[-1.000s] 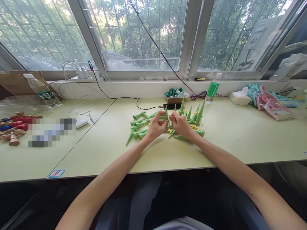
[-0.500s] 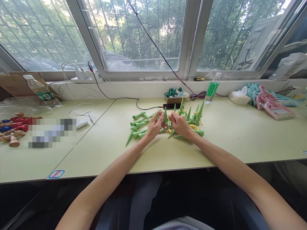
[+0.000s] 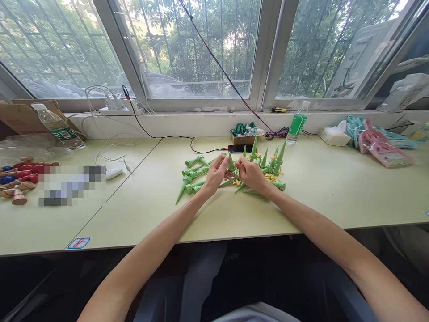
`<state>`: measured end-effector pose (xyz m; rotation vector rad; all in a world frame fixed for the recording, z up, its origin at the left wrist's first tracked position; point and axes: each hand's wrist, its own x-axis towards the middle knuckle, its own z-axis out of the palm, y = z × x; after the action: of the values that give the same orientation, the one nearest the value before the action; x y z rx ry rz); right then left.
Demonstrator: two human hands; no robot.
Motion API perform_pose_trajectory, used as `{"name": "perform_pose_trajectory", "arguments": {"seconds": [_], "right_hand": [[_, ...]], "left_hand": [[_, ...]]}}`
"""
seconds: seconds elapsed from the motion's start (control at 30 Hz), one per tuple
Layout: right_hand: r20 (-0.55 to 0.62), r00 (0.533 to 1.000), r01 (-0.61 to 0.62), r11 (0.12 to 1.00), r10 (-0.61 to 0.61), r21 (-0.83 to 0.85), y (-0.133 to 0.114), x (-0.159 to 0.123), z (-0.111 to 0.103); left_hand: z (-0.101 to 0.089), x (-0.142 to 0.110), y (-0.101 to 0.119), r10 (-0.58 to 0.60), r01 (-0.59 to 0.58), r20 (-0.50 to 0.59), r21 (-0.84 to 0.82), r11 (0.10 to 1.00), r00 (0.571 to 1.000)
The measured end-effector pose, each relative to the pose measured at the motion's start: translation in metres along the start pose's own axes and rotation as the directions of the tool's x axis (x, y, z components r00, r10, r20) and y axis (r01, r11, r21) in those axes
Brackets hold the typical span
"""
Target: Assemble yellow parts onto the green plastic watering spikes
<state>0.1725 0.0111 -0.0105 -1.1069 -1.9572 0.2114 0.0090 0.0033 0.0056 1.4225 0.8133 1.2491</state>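
Between my hands a green plastic watering spike (image 3: 231,162) points upward. My left hand (image 3: 216,173) is closed around its lower part. Right beside it, my right hand (image 3: 250,173) is closed with fingers curled against the spike; whatever lies inside them is hidden. More green spikes lie to the left, among them a tilted spike (image 3: 182,190) near the table's front. To the right, several stand upright, including a tall spike (image 3: 280,156), amid small yellow pieces (image 3: 271,177).
Behind the spikes lie a phone (image 3: 239,148) with a cable and a small box (image 3: 247,139). A green-labelled bottle (image 3: 296,123) stands at the back right, near a tissue box (image 3: 334,136) and pink plastic items (image 3: 378,145). Wooden toys (image 3: 20,181) lie far left.
The spike in my left hand has tilted slightly to the left. Both hands stay in nearly the same place.
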Motion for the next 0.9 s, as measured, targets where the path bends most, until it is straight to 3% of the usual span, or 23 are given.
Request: {"name": "perform_pose_trajectory", "arguments": {"seconds": [0.9], "right_hand": [[0.04,0.999,0.006,0.999,-0.007,0.032,0.0018,-0.0003,-0.0007]], "left_hand": [[-0.0045,0.0031,0.0012,-0.095,0.095,0.012,-0.05,0.994,0.995]]}}
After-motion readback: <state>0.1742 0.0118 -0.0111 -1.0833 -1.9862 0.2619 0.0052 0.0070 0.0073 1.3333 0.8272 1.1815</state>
